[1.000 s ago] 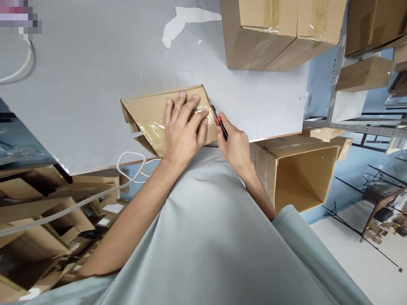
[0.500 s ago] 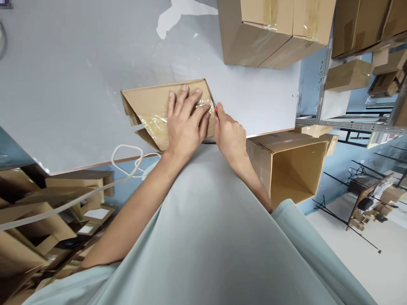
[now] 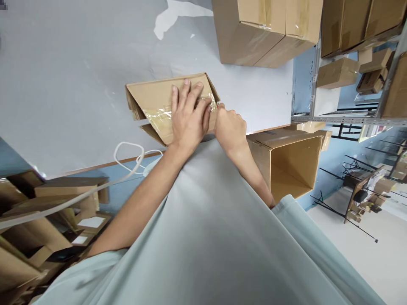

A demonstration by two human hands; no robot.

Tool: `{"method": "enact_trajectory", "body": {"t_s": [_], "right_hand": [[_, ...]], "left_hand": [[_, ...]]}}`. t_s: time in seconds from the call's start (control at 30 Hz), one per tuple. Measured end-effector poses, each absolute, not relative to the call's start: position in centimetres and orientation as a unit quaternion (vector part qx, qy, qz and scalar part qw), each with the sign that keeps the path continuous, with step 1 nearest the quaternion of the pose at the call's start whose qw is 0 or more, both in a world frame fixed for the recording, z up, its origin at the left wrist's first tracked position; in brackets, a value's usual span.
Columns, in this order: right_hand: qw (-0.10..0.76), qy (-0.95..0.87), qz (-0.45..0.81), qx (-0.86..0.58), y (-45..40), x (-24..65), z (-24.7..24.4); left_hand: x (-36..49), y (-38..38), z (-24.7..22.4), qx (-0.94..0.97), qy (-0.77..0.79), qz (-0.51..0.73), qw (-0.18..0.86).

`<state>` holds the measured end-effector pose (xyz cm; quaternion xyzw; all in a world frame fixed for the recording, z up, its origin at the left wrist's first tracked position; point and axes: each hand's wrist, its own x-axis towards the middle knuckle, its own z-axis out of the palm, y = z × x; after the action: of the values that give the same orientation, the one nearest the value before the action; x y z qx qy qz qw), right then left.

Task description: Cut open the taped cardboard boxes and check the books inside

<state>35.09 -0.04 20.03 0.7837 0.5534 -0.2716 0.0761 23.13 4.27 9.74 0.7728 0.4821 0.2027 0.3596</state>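
Observation:
A flattened-looking cardboard box with clear tape across its face lies near the table's front edge. Its left end gapes, with loose flaps. My left hand rests on the taped face, fingers spread and pressing on the cardboard. At the box's right end, my right hand is closed in a fist round a small red cutter, nearly all of which the fingers hide. A dark slit shows along the box's upper right edge, just above that fist.
Large taped cartons stand at the back right of the grey table. An open carton is below the right edge. White cable loops at the front, above piled boxes. Metal shelving holds more boxes.
The right hand has shifted slightly along the box's right end, and less of the red cutter shows. The slit at the right edge has widened. The left hand stays on the box.

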Motion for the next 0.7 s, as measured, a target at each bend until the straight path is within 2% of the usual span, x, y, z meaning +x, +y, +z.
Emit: {"method": "enact_trajectory", "body": {"t_s": [0.23, 0.43, 0.57, 0.63, 0.7], "right_hand": [[0.105, 0.527, -0.292, 0.791, -0.8, 35.9, 21.5], [0.113, 0.529, -0.295, 0.788, -0.3, 35.9, 22.0], [0.126, 0.514, -0.317, 0.787, -2.0, 35.8, 22.4], [0.111, 0.51, -0.32, 0.79, -2.8, 36.0, 21.9], [0.056, 0.515, -0.324, 0.792, -3.0, 36.3, 20.4]], "left_hand": [[23.1, 3.0, 10.4, 0.771, 0.477, 0.172, 0.385], [23.4, 3.1, 10.3, 0.751, 0.494, 0.21, 0.385], [23.1, 2.7, 10.2, 0.767, 0.496, 0.153, 0.379], [23.0, 2.6, 10.0, 0.777, 0.491, 0.135, 0.371], [22.8, 2.8, 9.7, 0.781, 0.493, 0.143, 0.356]]}}
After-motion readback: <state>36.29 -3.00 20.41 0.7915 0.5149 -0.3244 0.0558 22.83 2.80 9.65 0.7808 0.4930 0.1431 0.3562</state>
